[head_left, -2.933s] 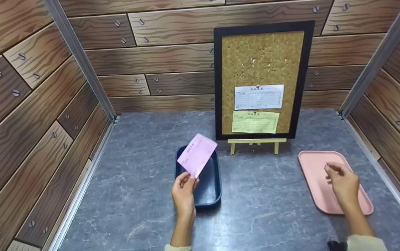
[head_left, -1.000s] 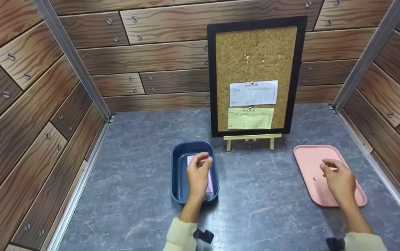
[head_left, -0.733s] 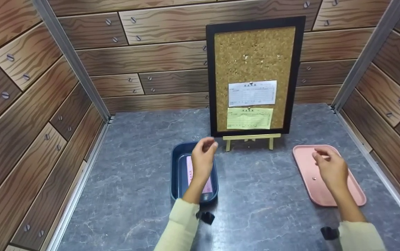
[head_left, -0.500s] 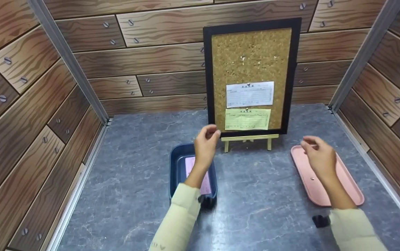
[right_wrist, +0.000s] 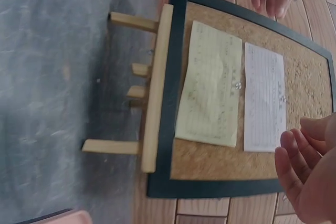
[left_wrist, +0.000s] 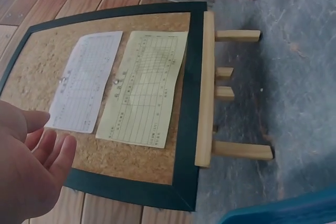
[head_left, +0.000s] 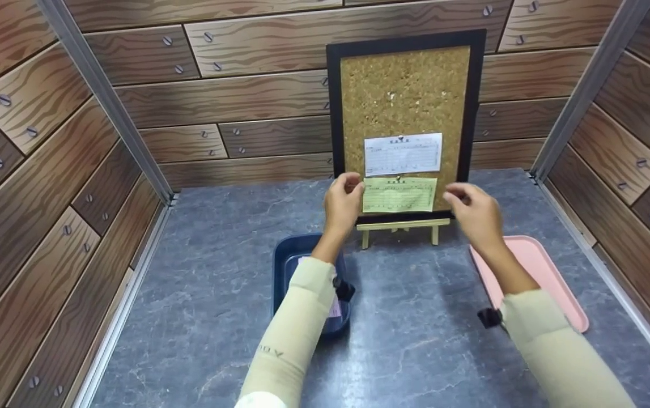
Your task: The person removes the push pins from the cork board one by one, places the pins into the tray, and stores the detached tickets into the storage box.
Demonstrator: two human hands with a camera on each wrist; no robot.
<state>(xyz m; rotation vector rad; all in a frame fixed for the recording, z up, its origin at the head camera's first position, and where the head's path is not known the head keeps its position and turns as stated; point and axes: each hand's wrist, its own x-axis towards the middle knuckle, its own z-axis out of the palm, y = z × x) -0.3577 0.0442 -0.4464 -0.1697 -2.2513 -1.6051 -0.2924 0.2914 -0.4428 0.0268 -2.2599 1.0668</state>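
A black-framed cork board (head_left: 404,79) stands on a small wooden easel (head_left: 403,225). A white slip (head_left: 403,156) and below it a yellow-green slip (head_left: 398,198) are each fixed to it by one pushpin at the top. My left hand (head_left: 343,205) hovers beside the yellow slip's left edge, fingers loosely bent, holding nothing. On the other side, my right hand (head_left: 476,215) is held near the frame's lower right, loosely bent as well. Both wrist views show a gap between the left hand (left_wrist: 31,166), the right hand (right_wrist: 312,166) and the slips.
A dark blue bin (head_left: 277,277) stands front left of the easel, with a pink slip (head_left: 335,307) inside, partly hidden by my left arm. At the right lies a pink tray (head_left: 554,277), partly behind my right forearm. Wood-patterned walls (head_left: 268,102) enclose the grey tabletop (head_left: 404,340).
The left hand let go of the pink slip, which lies in the bin. Both hands rose forward to the board's sides. A small pin showed on the pink tray and is now hidden.
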